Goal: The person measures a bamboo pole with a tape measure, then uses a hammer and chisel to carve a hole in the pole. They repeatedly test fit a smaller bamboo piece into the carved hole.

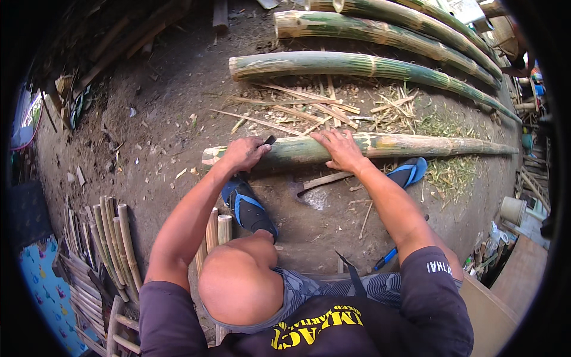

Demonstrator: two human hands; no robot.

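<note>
A long green and tan bamboo pole (410, 144) lies crosswise on the ground before me, its cut end at the left. My left hand (245, 154) is near that end, resting on the pole. Its fingers are closed on a small black object (269, 140) whose kind I cannot make out; most of it is hidden in the grip. Farther right, my right hand (340, 149) lies palm down over the top of the pole with its fingers spread, holding nothing else.
Several thick bamboo poles (369, 66) lie beyond, with split strips (309, 113) and shavings between. Thinner bamboo lengths (128, 244) stand at the left. A blue pen-shaped tool (386, 259) lies by my right thigh. At the right are a pale bucket (511, 209) and a wooden board (523, 271).
</note>
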